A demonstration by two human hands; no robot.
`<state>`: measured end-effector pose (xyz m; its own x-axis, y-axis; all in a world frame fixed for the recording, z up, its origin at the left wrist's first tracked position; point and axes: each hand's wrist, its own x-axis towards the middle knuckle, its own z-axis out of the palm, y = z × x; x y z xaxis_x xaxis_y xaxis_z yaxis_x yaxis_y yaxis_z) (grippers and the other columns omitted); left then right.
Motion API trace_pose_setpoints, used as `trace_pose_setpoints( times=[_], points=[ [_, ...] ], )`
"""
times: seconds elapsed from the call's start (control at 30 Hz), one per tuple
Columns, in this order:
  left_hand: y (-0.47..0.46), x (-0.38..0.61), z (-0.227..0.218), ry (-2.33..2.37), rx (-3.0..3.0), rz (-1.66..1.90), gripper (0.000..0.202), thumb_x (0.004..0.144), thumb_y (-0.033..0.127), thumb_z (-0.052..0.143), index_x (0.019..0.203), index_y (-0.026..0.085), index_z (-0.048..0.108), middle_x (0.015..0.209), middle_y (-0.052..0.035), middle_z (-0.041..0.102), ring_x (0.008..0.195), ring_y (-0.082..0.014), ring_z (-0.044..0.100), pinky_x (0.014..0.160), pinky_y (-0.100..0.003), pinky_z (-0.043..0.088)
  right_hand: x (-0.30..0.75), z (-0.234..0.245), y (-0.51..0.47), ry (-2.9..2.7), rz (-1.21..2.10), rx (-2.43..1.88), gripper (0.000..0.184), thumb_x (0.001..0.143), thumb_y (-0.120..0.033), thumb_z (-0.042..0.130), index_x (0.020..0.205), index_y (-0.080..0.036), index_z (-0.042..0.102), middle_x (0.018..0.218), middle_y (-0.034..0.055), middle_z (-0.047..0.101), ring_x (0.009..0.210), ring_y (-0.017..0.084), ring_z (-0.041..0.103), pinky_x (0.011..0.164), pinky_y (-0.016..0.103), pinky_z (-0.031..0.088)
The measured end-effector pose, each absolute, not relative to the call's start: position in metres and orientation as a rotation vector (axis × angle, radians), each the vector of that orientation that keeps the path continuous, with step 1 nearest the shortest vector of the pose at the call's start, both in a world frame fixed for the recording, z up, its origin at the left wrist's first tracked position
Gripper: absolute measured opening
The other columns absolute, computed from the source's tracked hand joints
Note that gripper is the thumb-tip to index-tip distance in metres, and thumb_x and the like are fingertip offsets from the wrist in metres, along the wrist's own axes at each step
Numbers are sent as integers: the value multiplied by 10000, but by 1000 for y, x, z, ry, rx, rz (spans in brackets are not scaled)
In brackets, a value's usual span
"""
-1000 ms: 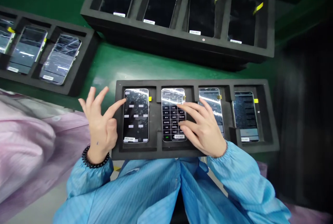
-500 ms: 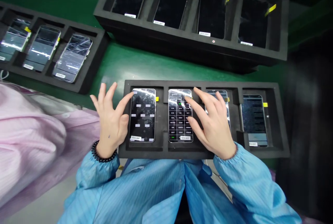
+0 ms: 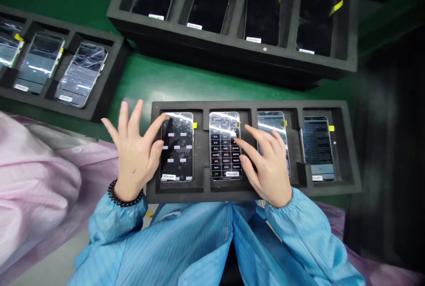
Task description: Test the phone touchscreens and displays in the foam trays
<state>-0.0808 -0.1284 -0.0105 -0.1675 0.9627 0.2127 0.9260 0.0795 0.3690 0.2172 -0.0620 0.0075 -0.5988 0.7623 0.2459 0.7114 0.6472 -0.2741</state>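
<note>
**Left hand (image 3: 134,157) and right hand (image 3: 269,168) over a foam tray (image 3: 206,195)**

Both hands have fingers apart, gripping nothing: the left at the top-left corner of the left-end phone (image 3: 177,154), the right at the right edge of the second phone (image 3: 226,151); contact is unclear. Both phones lie in pockets (image 3: 199,157) with space along their right sides. Green table (image 3: 162,75) stretches to the rear tray (image 3: 229,40).
</note>
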Motion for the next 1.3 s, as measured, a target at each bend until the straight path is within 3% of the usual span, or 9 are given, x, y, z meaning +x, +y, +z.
trace_pose_setpoints(
  times=[0.1,0.23,0.33,0.47,0.63,0.73,0.83,1.03,1.3],
  points=[
    [-132,-77,-7,2279,1914,784,664,1019,614,182,1576,315,385,1707,-49,224,1596,-408,116,1273,-722,1,208,12,-51,-2613,170,-1235,334,1032,-316,479,1290,-198,656,1533,164,529,1369,319,512,1199,629,332],
    [-138,-77,-5,2277,1868,744,600,1026,574,152,1591,429,291,1718,59,165,1613,-342,78,1314,-645,-3,195,13,-40,-2736,165,-1213,406,1043,-361,452,1392,-206,590,1631,173,408,1434,335,449,1213,669,291],
    [-139,-79,-8,2273,1879,781,611,1020,592,159,1556,411,391,1708,36,214,1604,-378,107,1306,-682,12,191,12,-37,-2763,182,-1192,438,1041,-365,456,1429,-188,556,1647,191,375,1445,344,438,1216,674,282],
    [-137,-80,-12,2263,1918,750,618,1034,574,157,1488,355,515,1700,-10,239,1600,-388,114,1286,-722,23,194,12,-37,-2652,141,-1180,431,1033,-336,474,1429,-179,541,1604,191,440,1399,328,486,1218,640,300],
    [-139,-81,-11,2237,1978,723,573,1048,545,157,1454,411,538,1710,84,186,1617,-313,76,1306,-676,-20,199,11,-44,-2569,183,-1084,297,1021,-267,486,1262,-197,646,1500,148,567,1335,291,554,1217,597,327],
    [-144,-84,-13,2171,2069,745,538,1048,529,194,1379,444,609,1699,125,206,1614,-317,99,1309,-677,-39,203,9,-50,-2553,193,-1055,249,1005,-234,507,1157,-203,701,1452,128,614,1299,283,582,1216,590,332],
    [-147,-88,-15,2081,2117,689,503,1044,513,243,1351,447,635,1694,110,233,1607,-345,126,1294,-703,-50,203,9,-49,-2589,178,-1105,271,1012,-265,504,1183,-205,705,1485,134,589,1331,302,555,1213,616,323],
    [-147,-86,-12,2037,2176,772,582,1024,598,154,1486,463,480,1702,93,217,1601,-352,152,1298,-691,-33,179,11,-29,-2761,151,-1156,463,1046,-395,447,1456,-199,537,1653,187,364,1459,347,427,1215,696,263],
    [-135,-79,-12,1862,2247,608,582,1021,615,214,1542,436,400,1733,28,110,1613,-354,71,1265,-695,-67,179,14,-27,-2712,159,-1167,448,1049,-370,440,1452,-200,542,1648,171,382,1464,343,425,1231,709,232]
  ],
)
